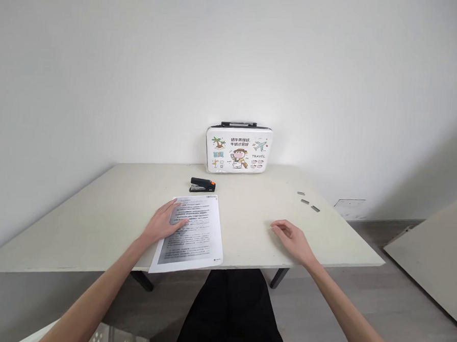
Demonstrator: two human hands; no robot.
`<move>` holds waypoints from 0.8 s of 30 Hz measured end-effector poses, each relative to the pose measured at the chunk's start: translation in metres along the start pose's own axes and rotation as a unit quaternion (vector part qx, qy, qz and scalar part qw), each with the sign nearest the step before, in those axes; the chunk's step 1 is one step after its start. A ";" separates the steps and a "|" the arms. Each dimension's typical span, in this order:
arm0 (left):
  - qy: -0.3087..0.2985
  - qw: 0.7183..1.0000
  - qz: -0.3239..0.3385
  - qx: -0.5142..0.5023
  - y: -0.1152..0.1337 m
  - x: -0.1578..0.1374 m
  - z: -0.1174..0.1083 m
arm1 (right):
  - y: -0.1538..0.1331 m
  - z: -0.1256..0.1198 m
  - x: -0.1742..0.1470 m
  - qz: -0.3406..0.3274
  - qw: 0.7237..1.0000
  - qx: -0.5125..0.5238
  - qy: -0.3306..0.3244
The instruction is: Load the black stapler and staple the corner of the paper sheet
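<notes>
My left hand point(164, 221) lies open on the left side of a printed sheet of paper point(202, 231), thumb and fingers spread over the text. The sheet's lower edge reaches the front edge of the table. Just beyond the paper's top lies a black stapler point(202, 185) with an orange part at its right end. My right hand point(289, 236) rests at the tabletop to the right of the paper, its fingers curled in and closed, with nothing visible in them. Beyond it, toward the right, lie three small grey staple strips point(305, 201), apart from the hand.
A white suitcase-shaped case point(238, 151) with cartoon prints and a black handle stands upright at the back of the pale table point(96, 215), near the wall. A white panel point(434, 268) stands on the floor at the right. My legs are under the front edge.
</notes>
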State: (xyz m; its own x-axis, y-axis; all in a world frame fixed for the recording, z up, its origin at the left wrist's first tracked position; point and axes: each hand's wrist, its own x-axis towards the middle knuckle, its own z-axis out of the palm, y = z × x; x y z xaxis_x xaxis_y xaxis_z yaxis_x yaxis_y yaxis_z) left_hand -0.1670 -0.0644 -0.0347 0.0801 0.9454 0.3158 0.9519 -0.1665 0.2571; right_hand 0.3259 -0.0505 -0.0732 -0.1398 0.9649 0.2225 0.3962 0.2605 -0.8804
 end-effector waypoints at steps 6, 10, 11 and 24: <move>0.030 0.995 -0.089 -0.029 -0.002 0.001 -0.002 | 0.002 0.001 -0.001 0.000 1.000 -0.009 -0.001; 0.015 0.994 -0.102 -0.032 -0.003 0.000 -0.003 | 0.002 0.001 -0.003 -0.003 1.000 -0.011 0.000; 0.013 0.994 -0.101 -0.031 -0.003 0.000 -0.003 | 0.002 0.001 -0.003 -0.004 1.000 -0.012 0.001; 0.026 0.999 -0.046 0.010 -0.009 -0.002 0.011 | 0.004 0.002 -0.003 -0.019 1.000 -0.019 0.007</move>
State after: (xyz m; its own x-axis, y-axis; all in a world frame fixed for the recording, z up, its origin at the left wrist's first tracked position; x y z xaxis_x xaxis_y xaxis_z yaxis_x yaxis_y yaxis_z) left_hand -0.1725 -0.0613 -0.0475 -0.0228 0.9409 0.3379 0.9602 -0.0735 0.2695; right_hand 0.3263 -0.0528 -0.0780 -0.1428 0.9544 0.2622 0.4242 0.2984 -0.8550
